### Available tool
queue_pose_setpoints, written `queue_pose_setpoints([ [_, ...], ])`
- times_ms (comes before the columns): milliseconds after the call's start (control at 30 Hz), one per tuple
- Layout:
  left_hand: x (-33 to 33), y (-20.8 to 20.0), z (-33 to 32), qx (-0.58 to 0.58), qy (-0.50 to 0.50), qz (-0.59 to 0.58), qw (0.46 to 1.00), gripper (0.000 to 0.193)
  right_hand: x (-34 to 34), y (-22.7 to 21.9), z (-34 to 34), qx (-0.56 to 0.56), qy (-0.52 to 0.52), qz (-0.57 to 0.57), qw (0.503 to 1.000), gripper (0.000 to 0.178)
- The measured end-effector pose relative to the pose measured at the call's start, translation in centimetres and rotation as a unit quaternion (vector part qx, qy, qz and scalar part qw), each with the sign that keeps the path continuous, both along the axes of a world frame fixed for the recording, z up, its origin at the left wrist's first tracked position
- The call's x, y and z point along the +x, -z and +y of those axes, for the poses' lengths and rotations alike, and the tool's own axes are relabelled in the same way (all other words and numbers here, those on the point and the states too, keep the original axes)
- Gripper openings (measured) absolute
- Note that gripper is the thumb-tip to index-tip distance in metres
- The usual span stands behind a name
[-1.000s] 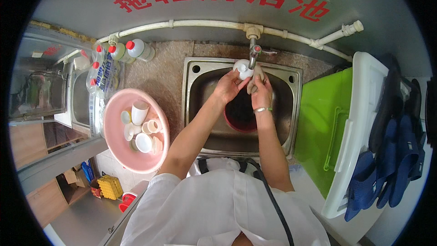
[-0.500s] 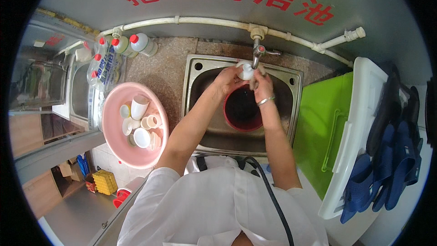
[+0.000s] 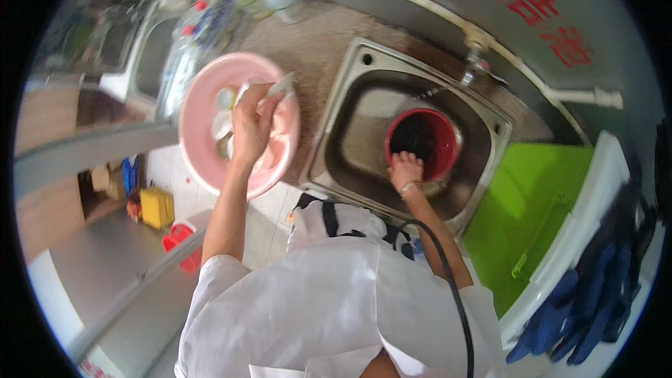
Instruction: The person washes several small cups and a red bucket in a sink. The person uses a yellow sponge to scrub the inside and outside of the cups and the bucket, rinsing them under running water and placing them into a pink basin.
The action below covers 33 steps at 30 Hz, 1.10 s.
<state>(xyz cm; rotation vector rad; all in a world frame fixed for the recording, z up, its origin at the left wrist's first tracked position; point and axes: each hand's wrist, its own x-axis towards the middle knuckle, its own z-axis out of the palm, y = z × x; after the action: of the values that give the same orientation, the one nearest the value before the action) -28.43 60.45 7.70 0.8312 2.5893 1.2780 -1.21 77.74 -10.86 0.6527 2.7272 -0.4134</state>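
Note:
My left hand (image 3: 252,124) is over the pink basin (image 3: 198,157), its fingers pinched on a small thin white piece (image 3: 281,84), blurred and possibly a lid. Below the hand, white cups and lids (image 3: 222,124) lie in the basin, partly hidden by it. My right hand (image 3: 406,170) is at the near rim of a red bucket (image 3: 448,141) in the steel sink, fingers stretched over the edge. Dark contents (image 3: 414,134) fill the bucket, too dim to make out. From the metal tap (image 3: 476,70) a thin stream of water runs into the sink.
The steel sink (image 3: 336,161) is set in a stone counter. Capped bottles (image 3: 281,1) stand at the back left. On the right are a green panel (image 3: 521,217) in a white frame and hanging blue slippers (image 3: 595,301). A black cable (image 3: 458,301) crosses my front.
My hands have parted from the white piece under the tap. The left moved to the pink basin with a white piece; the right went down to the red bucket. The view has turned.

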Motion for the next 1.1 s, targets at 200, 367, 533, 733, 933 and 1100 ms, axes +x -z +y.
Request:
queue_pose_setpoints([
  [200,-4.6,0.5,-13.1,-0.171,-0.107,0.101,0.974,0.02,0.5,-2.7,3.9,-0.032,0.114,0.084,0.989,0.017],
  [367,-2.6,2.9,-15.4,-0.169,-0.024,-0.012,0.985,0.017,4.1,-1.8,9.0,-0.415,0.374,0.276,0.782,0.027],
  [533,0.1,3.1,-12.9,-0.215,0.065,0.017,0.974,0.014,6.7,-0.9,8.9,-0.563,0.581,0.307,0.501,0.047],
  [733,1.3,4.6,-11.6,-0.26,0.1,0.123,0.953,0.011,8.3,2.1,6.7,-0.718,0.515,0.374,0.282,0.054],
  [933,1.6,6.3,-13.1,-0.316,0.073,0.162,0.932,0.016,7.8,0.6,7.6,-0.772,0.347,0.482,0.226,0.048],
  [1100,1.4,6.3,-13.4,-0.314,0.079,0.128,0.937,0.022,7.5,-3.9,9.4,-0.737,0.36,0.484,0.304,0.052],
])
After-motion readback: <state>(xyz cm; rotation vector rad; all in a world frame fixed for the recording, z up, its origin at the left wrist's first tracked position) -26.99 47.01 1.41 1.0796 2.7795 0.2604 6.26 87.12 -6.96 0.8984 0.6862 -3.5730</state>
